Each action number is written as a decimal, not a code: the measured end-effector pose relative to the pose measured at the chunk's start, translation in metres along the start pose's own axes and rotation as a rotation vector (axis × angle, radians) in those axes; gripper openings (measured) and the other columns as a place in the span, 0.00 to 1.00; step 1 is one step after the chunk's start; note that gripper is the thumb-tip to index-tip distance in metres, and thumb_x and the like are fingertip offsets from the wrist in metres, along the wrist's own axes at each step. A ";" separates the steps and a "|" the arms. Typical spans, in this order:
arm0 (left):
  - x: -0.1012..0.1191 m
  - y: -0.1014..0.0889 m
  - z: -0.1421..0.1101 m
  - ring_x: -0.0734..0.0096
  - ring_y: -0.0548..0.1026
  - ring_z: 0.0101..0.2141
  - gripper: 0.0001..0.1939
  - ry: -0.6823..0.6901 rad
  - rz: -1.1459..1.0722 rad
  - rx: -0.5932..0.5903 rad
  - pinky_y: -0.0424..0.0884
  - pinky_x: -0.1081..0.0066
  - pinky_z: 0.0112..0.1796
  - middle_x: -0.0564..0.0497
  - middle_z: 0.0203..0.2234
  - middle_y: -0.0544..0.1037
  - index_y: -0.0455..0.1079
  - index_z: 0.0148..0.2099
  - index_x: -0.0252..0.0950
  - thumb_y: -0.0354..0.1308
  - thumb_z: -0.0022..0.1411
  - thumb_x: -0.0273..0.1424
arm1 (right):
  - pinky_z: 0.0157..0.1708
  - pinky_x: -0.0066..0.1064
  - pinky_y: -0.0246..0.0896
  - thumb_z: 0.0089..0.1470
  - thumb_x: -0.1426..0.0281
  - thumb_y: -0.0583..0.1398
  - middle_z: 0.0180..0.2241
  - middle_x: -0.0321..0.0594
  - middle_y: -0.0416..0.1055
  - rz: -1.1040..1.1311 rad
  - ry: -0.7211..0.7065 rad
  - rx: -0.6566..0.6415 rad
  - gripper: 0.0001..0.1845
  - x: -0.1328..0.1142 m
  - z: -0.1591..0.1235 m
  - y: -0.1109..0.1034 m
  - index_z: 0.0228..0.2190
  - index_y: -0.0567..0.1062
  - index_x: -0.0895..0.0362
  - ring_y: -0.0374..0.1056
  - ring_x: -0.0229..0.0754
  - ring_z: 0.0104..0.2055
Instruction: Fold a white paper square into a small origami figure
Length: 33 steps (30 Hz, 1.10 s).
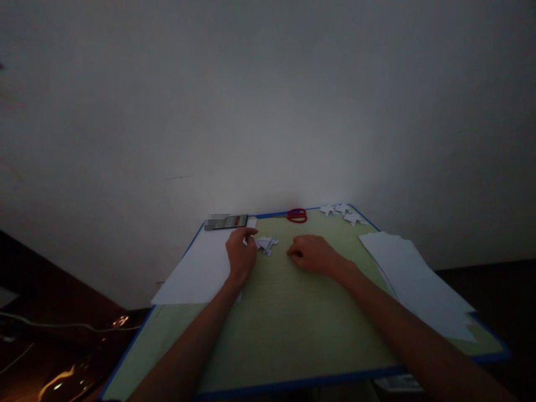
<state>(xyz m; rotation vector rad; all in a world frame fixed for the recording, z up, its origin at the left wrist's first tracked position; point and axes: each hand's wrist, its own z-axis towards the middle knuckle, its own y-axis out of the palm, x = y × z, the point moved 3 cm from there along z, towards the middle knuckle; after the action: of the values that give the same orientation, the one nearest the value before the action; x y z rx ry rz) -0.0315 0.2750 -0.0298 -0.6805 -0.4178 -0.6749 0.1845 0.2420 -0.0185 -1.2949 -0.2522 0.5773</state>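
Note:
A small folded white paper figure (267, 244) with pointed corners lies near the middle of the table. My left hand (242, 251) is at its left end, thumb and fingers bent around that end in what looks like a pinch; the fingers partly hide the contact. To the right of the figure and apart from it, my right hand (312, 253) rests low over the tabletop, its fingers curled in. Nothing shows in the right hand.
White sheets (192, 273) lie at left, with a phone (228, 222) at their far end. Red-handled scissors (297, 215) lie at the back edge. Several folded paper figures (354, 218) sit at the back right, above a fanned paper stack (414, 279). A wall (268, 111) stands behind the blue-edged table (293, 335).

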 end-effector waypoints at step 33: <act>0.006 0.006 0.001 0.64 0.82 0.39 0.12 -0.272 -0.220 -0.128 0.76 0.64 0.42 0.46 0.37 0.84 0.76 0.43 0.35 0.54 0.61 0.21 | 0.38 0.31 0.57 0.66 0.70 0.55 0.43 0.42 0.76 0.064 -0.025 -0.090 0.20 -0.002 0.001 0.000 0.54 0.79 0.49 0.73 0.43 0.41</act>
<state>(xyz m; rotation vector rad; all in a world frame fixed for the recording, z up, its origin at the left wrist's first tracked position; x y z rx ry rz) -0.0233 0.2766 -0.0280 -0.8597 -0.7121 -0.8256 0.1821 0.2421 -0.0180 -1.3873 -0.2607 0.6426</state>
